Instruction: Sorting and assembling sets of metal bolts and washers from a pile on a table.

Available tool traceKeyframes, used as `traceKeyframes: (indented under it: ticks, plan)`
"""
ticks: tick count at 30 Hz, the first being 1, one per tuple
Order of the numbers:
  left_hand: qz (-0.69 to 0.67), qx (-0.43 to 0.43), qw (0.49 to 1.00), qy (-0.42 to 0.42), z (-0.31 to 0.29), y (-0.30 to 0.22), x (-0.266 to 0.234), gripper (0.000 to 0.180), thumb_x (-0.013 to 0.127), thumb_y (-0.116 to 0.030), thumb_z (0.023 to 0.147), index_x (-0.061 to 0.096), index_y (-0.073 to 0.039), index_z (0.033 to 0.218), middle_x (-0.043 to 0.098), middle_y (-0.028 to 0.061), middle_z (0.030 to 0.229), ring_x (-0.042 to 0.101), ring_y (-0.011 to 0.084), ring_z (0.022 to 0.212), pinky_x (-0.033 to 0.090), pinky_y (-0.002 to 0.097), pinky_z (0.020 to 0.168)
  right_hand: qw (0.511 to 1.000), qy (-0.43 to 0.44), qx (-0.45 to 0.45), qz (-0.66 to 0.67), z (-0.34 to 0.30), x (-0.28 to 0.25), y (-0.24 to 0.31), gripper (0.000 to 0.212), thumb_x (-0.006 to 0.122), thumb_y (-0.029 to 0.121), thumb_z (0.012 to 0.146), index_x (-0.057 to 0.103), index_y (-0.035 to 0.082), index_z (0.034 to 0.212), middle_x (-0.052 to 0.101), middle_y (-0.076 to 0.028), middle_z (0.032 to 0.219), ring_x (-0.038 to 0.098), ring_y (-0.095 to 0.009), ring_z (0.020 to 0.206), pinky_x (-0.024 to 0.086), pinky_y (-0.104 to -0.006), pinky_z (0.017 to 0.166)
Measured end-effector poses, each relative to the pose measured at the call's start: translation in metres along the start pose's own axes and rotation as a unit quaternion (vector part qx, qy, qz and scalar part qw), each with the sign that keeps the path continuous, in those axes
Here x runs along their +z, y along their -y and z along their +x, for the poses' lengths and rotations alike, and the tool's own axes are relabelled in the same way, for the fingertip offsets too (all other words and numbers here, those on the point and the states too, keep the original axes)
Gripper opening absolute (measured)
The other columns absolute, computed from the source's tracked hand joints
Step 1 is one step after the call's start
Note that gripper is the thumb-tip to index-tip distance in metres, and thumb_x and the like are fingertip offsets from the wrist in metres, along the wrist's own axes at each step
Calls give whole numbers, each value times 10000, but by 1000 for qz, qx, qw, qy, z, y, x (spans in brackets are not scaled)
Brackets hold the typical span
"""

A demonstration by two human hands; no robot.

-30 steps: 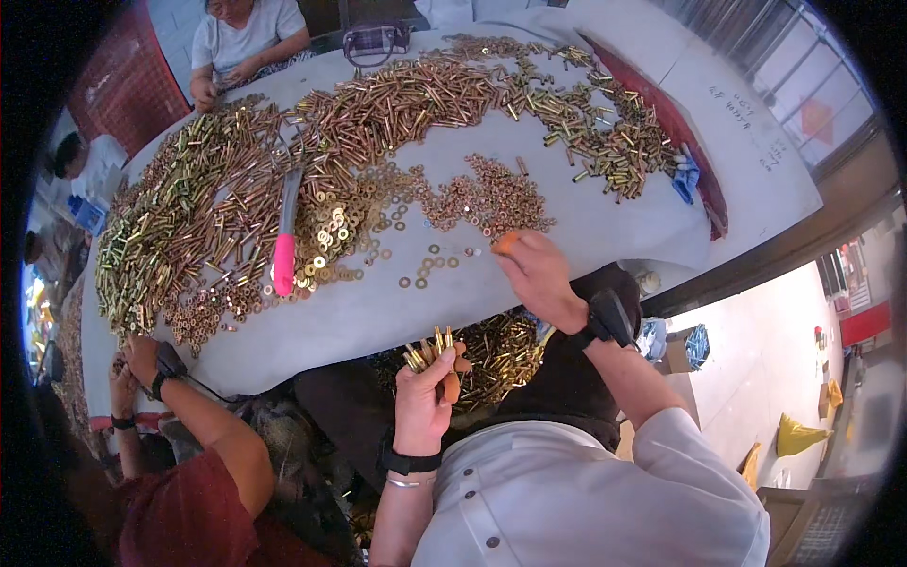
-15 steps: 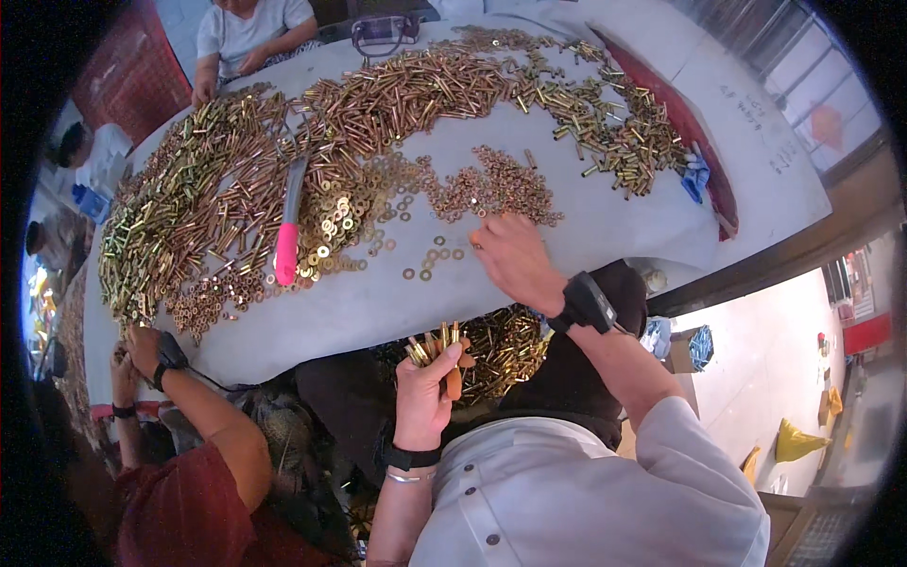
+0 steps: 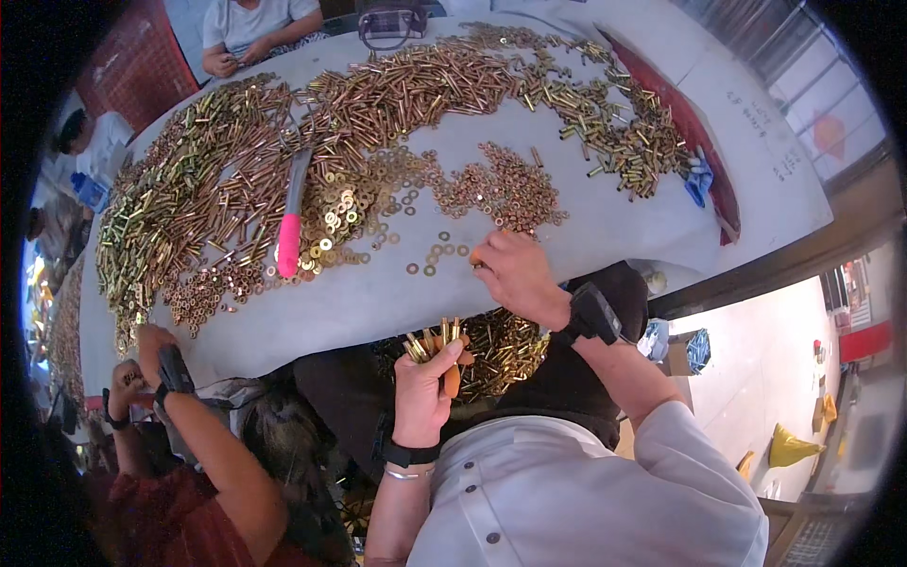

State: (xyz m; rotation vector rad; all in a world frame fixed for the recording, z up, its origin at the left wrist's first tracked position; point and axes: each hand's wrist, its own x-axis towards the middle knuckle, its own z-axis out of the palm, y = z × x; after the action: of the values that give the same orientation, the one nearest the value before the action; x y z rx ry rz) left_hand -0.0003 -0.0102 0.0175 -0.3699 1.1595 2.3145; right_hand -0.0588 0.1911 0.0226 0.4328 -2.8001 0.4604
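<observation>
Upright in my left hand (image 3: 422,397) is a bunch of brass-coloured bolts (image 3: 445,331), their ends rising past the thumb. Orange finger covers show on that hand, which is over the table's near edge. My right hand (image 3: 520,276) is pinched closed above the tabletop, just nearer to me than the pile of small coppery nuts (image 3: 501,187); whatever its fingertips hold, if anything, is hidden. Left of it lie a few loose flat washers (image 3: 436,250). Below the edge, between my legs, sits a heap of brass-coloured bolts (image 3: 505,354).
Long heaps of rods (image 3: 416,90) and metal sleeves (image 3: 638,151) cover the far side of the white-covered table (image 3: 312,321). A pink-handled tool (image 3: 289,241) lies beside a washer pile (image 3: 345,208). A co-worker's arms (image 3: 203,430) reach in at left; another person (image 3: 260,33) sits opposite.
My right hand has drawn back slightly from the nut pile toward me. My left hand stays almost still with its bolts. The co-worker's hands at left have shifted, and the person opposite brought their hands together.
</observation>
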Motion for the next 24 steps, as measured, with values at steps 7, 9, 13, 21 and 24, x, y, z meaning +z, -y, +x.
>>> traceKeyframes:
  ticks: [7, 9, 13, 21, 24]
  plan:
    - [0, -7, 1000, -7, 1, 0, -5, 147, 680, -87, 815, 650, 23, 908, 645, 90, 711, 440, 48, 427, 279, 177, 365, 998, -35, -42, -35, 18, 2, 3, 124, 635, 117, 747, 599, 71, 857, 514, -79, 822, 511, -268, 835, 395, -395, 721]
    - [-13, -4, 1000, -12, 2, -2, -5, 150, 693, -60, 802, 657, 31, 915, 659, 90, 728, 502, 59, 475, 316, 177, 388, 996, -32, -55, -64, 25, 9, 1, 100, 633, 113, 746, 599, 69, 829, 511, -76, 806, 510, -266, 832, 391, -393, 725]
    - [-14, -2, 1000, -4, 3, -2, -9, 149, 689, -80, 808, 654, 28, 904, 649, 90, 699, 438, 46, 417, 276, 179, 365, 991, -25, -79, -110, 33, 12, 1, 46, 569, 93, 767, 583, 57, 743, 524, -94, 770, 530, -263, 794, 416, -410, 705]
    - [-6, -15, 999, 28, 5, -5, -13, 155, 687, -98, 809, 646, 4, 919, 654, 90, 737, 462, 47, 428, 282, 175, 354, 934, 52, 115, 335, -6, 6, 37, 104, 650, 79, 799, 658, 13, 879, 584, -94, 783, 551, -199, 730, 428, -302, 637]
    - [-39, 11, 999, -19, 6, 0, -5, 122, 686, -71, 809, 649, 19, 884, 649, 103, 686, 402, 43, 372, 244, 180, 333, 898, 44, 102, 425, -14, 6, 42, 129, 644, 50, 804, 670, 10, 924, 591, -87, 797, 554, -180, 747, 431, -282, 656]
